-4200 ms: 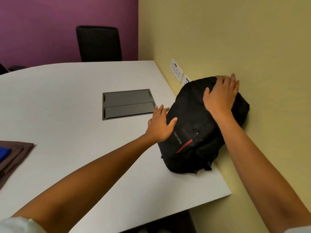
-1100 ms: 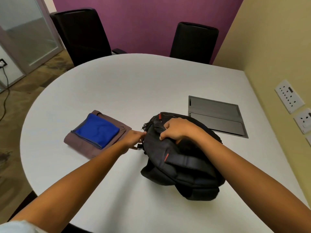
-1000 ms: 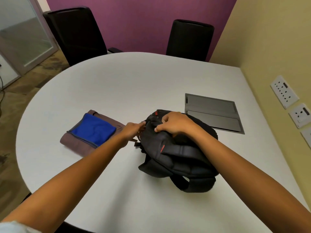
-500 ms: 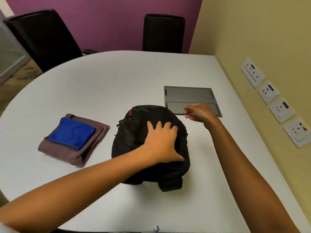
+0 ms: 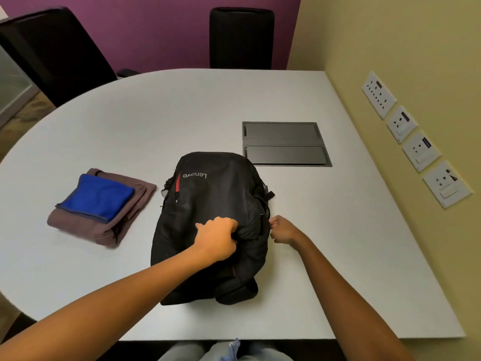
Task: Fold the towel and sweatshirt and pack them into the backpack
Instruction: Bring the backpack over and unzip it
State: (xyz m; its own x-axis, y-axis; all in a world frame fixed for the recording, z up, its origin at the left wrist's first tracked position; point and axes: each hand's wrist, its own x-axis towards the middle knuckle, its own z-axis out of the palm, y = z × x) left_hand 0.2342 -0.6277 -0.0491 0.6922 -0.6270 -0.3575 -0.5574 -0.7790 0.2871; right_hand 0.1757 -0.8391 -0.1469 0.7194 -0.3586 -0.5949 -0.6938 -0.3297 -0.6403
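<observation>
At the near edge of the white surface (image 5: 325,230) both forearms reach forward to a black backpack (image 5: 216,204) that lies flat near the middle, its long axis running from the person away toward the far side, the padded strap end nearest and the rounded front panel farthest; the left hand (image 5: 217,238) has its fingers curled into a fold of the backpack's black fabric and grips it; the right hand (image 5: 283,230) sits at the backpack's right edge with fingers pinched together on something small there, though what it pinches is too small to tell; on the far part of the panel the word "Lenovo" reads upside down from the person's side, beside a short red stripe; to the left of the backpack, apart from it, a folded brown sweatshirt (image 5: 86,222) lies on the surface with a folded blue towel (image 5: 100,196) stacked on top; beyond the backpack a grey cable hatch (image 5: 285,143) is set into the surface; along the yellow wall to the right runs a row of white wall sockets (image 5: 413,142); two black chairs (image 5: 240,37) stand at the far side against a purple wall.
</observation>
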